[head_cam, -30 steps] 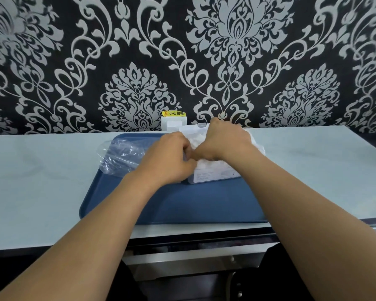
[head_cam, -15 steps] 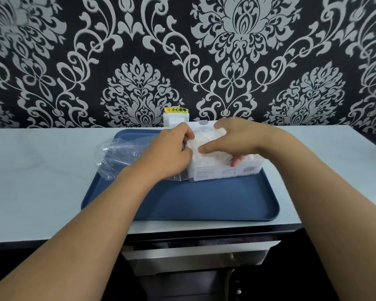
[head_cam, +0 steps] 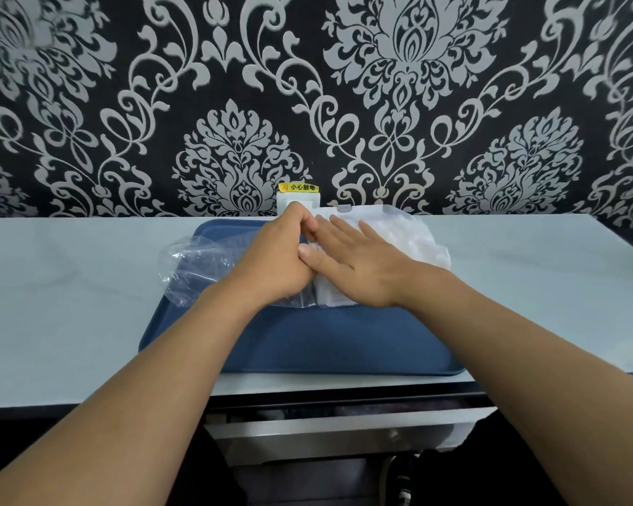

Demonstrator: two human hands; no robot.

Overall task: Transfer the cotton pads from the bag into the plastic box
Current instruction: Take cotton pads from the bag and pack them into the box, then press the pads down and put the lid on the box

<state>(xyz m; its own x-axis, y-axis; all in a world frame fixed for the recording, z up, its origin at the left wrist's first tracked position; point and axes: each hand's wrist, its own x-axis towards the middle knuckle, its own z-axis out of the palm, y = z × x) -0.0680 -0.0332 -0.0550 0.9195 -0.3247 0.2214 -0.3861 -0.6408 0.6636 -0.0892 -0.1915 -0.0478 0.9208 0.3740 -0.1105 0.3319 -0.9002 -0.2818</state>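
Change: right hand [head_cam: 359, 264] flattened since half a second ago, fingers no longer curled over the far side of the box; left hand [head_cam: 282, 257] hardly shifted.
Right hand: spread flat, palm down, pressing on the white cotton pads [head_cam: 413, 239] at the top of the plastic box [head_cam: 373, 213].
Left hand: curled into a loose fist at the box's 9 o'clock edge, thumb touching the right hand's thumb; whether pinching anything, cannot tell.
Plastic box: clear, on the blue tray [head_cam: 326, 341], toward the tray's 1 o'clock, pads piled inside.
Bag [head_cam: 201, 264]: clear, crumpled, at 9 o'clock of the box, partly under the left wrist.
Tray: on the pale bench [head_cam: 70, 304].
Wall: white socket [head_cam: 289, 202] with yellow label at 12 o'clock, behind the hands.
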